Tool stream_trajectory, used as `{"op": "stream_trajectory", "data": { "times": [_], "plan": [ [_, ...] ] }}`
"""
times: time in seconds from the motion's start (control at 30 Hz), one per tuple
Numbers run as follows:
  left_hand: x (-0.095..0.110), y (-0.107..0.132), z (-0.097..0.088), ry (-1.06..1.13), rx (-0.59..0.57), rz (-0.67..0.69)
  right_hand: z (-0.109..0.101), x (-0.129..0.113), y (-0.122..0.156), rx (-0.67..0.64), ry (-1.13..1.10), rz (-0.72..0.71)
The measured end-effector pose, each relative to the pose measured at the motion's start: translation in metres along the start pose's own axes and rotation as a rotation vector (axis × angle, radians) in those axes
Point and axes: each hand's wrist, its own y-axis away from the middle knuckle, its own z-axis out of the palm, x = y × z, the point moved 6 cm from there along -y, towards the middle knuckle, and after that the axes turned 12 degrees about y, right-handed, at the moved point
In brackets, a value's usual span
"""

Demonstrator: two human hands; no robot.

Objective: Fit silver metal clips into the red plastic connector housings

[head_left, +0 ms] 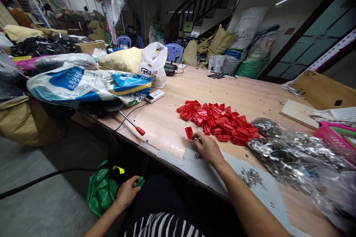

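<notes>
My left hand (128, 192) is down beside my lap, below the table edge, its fingers closed on the edge of a green plastic bag (101, 189). Over the front of the table, my right hand (209, 149) pinches a slim metal tool (197, 138) that looks like tweezers. A red plastic part (189, 133) is at the tool's tip; whether it is gripped or only touched, I cannot tell. Just behind lies a heap of red plastic parts (219, 120). Small metal pieces (198, 156) sit under my right hand on a grey sheet (222, 177).
More small metal pieces (252, 177) are scattered near my right forearm. Clear bags of shiny metal pieces (294, 152) and a pink basket (338, 140) stand at the right. A red-tipped lever (140, 131), white device (155, 96) and blue-white sack (83, 85) occupy the left.
</notes>
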Motion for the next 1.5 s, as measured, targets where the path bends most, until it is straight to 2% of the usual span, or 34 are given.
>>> {"op": "stream_trajectory", "data": {
  "times": [0.13, 0.2, 0.37, 0.47, 0.53, 0.6, 0.7, 0.77, 0.8, 0.87, 0.93, 1.0, 1.13, 1.23, 1.4, 1.5],
  "plan": [
    [-0.001, -0.008, -0.005, 0.021, 0.084, -0.039, 0.002, -0.005, 0.015, 0.02, -0.157, 0.005],
    [-0.004, -0.015, -0.013, 0.025, 0.194, -0.072, 0.004, -0.003, 0.019, 0.021, -0.164, 0.024],
    [-0.02, -0.024, -0.06, -0.104, 0.526, -0.187, 0.01, 0.008, 0.008, 0.025, 0.004, 0.046],
    [-0.026, -0.023, -0.094, -0.216, 0.618, -0.173, 0.012, 0.011, -0.005, 0.067, 0.146, -0.004],
    [-0.027, -0.025, -0.109, -0.269, 0.626, -0.15, 0.014, 0.01, -0.012, 0.072, 0.206, -0.028],
    [-0.023, -0.03, -0.113, -0.312, 0.583, -0.084, 0.012, 0.005, -0.015, 0.11, 0.226, -0.039],
    [-0.014, -0.046, -0.098, -0.356, 0.449, 0.036, 0.001, -0.021, -0.009, 0.243, 0.115, -0.078],
    [-0.015, -0.057, -0.088, -0.376, 0.393, 0.03, 0.001, -0.053, 0.006, 0.249, -0.051, -0.158],
    [-0.019, -0.061, -0.087, -0.386, 0.393, -0.001, 0.006, -0.073, 0.015, 0.198, -0.135, -0.216],
    [-0.031, -0.066, -0.091, -0.404, 0.429, -0.096, 0.029, -0.117, 0.039, -0.032, -0.238, -0.388],
    [-0.048, -0.068, -0.102, -0.414, 0.465, -0.192, 0.062, -0.159, 0.065, -0.292, -0.213, -0.589],
    [-0.065, -0.067, -0.113, -0.414, 0.469, -0.273, 0.096, -0.181, 0.08, -0.464, -0.082, -0.629],
    [-0.093, -0.06, -0.125, -0.36, 0.417, -0.447, 0.143, -0.199, 0.072, -0.604, 0.137, -0.602],
    [-0.098, -0.057, -0.122, -0.303, 0.355, -0.474, 0.164, -0.202, 0.056, -0.703, 0.182, -0.591],
    [-0.075, -0.057, -0.12, -0.172, 0.325, -0.329, 0.184, -0.199, 0.039, -0.754, 0.182, -0.539],
    [-0.053, -0.062, -0.122, -0.041, 0.326, -0.242, 0.184, -0.196, 0.037, -0.745, 0.167, -0.514]
  ]
}}
